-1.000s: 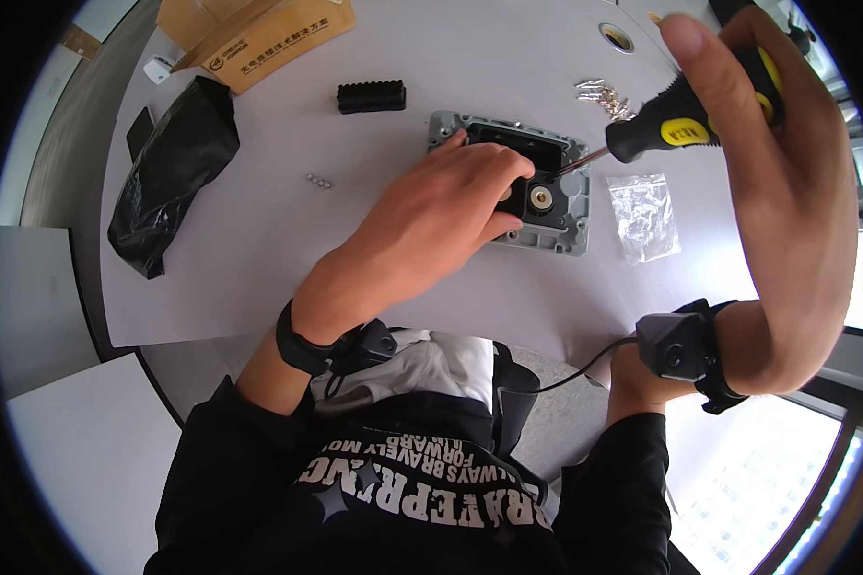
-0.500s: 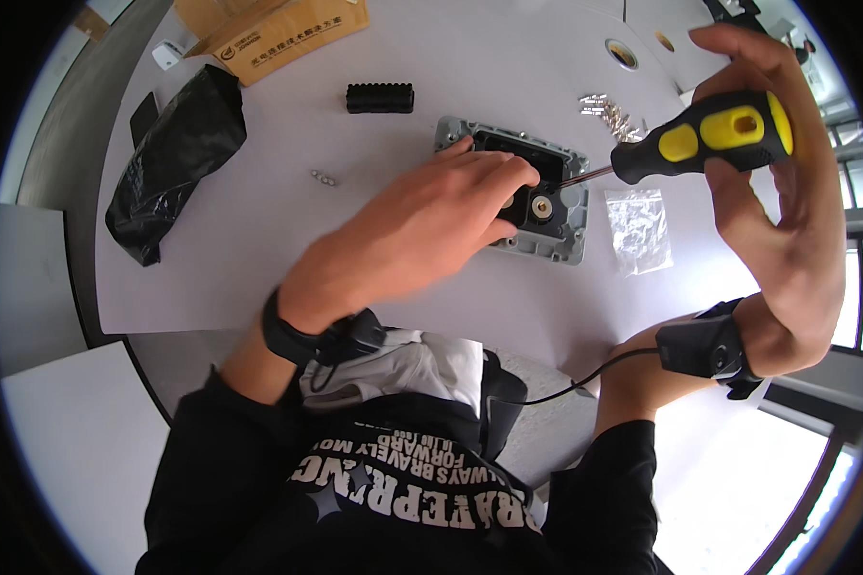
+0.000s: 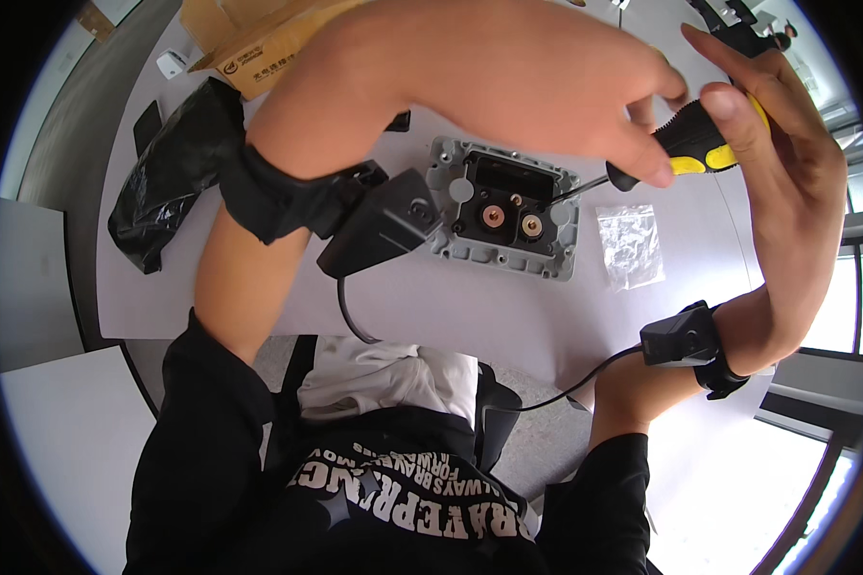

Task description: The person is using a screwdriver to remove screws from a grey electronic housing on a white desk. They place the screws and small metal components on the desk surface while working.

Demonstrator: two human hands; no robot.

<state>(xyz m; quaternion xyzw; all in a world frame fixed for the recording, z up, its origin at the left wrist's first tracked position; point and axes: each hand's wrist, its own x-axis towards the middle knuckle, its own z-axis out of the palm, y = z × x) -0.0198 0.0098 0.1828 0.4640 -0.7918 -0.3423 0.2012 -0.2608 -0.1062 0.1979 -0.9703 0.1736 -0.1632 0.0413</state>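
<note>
A screwdriver (image 3: 697, 134) with a black and yellow handle slants down to the left. Its tip rests in the black insert of a grey metal housing (image 3: 508, 262) on the table. Two round contacts with copper-coloured centres sit in that insert. My right hand (image 3: 781, 144) is closed round the rear of the handle, thumb laid over it. Reaching across above the housing, my left hand (image 3: 585, 96) has its thumb and fingers closed about the handle's front end, slightly blurred. Neither hand touches the housing.
A clear plastic bag (image 3: 631, 247) lies right of the housing. At the left are a black plastic bag (image 3: 177, 177), a dark flat object (image 3: 148, 126) and an open cardboard box (image 3: 268, 72). My left forearm mostly hides a black block (image 3: 400, 122). Straps hold camera units (image 3: 384, 225) on both wrists.
My left hand has left the housing and moved up and right onto the screwdriver's front end. My right thumb has shifted over the handle. The left arm now covers the loose metal pins.
</note>
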